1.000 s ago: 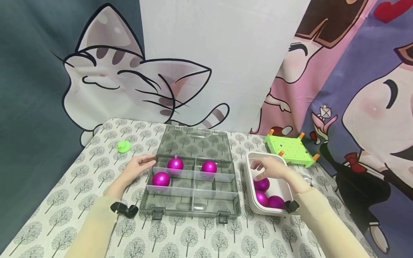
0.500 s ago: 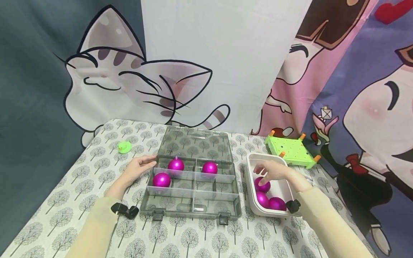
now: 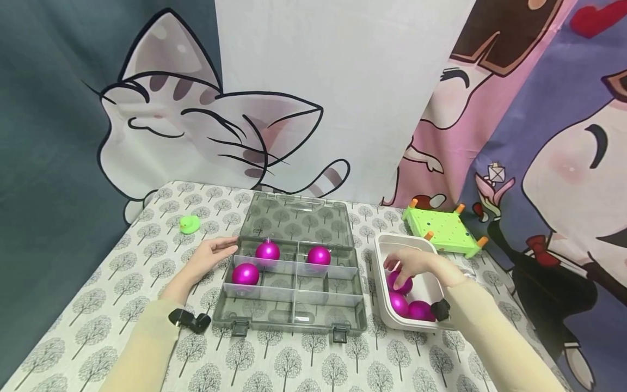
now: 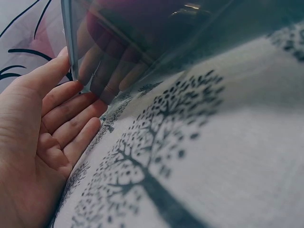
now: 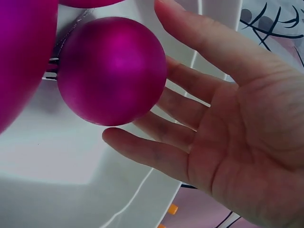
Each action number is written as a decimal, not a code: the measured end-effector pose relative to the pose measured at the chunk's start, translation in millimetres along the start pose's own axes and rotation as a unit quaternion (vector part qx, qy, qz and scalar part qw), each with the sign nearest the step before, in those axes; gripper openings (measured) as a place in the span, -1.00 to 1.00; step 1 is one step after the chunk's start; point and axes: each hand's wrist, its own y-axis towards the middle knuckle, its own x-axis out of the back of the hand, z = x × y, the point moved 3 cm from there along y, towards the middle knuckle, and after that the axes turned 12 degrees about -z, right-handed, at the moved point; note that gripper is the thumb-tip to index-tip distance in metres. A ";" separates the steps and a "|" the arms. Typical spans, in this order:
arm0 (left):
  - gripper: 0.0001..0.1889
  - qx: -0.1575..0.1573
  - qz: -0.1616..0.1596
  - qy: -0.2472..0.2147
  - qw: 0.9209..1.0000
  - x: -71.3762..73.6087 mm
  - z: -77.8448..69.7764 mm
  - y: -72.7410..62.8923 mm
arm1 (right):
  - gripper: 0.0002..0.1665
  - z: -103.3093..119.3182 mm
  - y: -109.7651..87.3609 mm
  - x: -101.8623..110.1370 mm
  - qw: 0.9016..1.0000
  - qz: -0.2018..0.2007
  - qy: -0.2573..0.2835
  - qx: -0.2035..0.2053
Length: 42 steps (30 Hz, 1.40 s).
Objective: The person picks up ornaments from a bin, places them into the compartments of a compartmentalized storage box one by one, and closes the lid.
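A clear grey divider box (image 3: 269,312) lies with its lid laid back. Magenta bauble balls sit in three compartments: back left (image 3: 268,251), back right (image 3: 319,255) and middle left (image 3: 245,274). My left hand (image 3: 210,255) touches the box's left wall with loosely bent fingers; in the left wrist view, fingertips (image 4: 95,102) meet the see-through wall. Inside the white bin (image 3: 431,283), my right hand (image 3: 415,261) reaches over a magenta bauble (image 5: 111,71). Its thumb stands apart from this ball, while other fingers extend partly behind it. More magenta balls (image 3: 419,310) lie nearer me.
A green toy duck (image 3: 190,224) sits on the tree-print cloth left of the box. Behind the bin lies a green pegged toy table (image 3: 442,227), its orange legs upward. A printed cat curtain (image 3: 206,130) hangs at the table's back edge.
My right hand has lowered in the bin, bringing its thumb and fingers closer around the rearmost ball. My left hand stays at the box wall.
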 end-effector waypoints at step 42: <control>-0.49 0.001 0.006 -0.005 1.000 -0.3 -1.1 0.9 | -0.54 -10.9 9.5 -6.3 0.997 0.072 -0.011 -0.039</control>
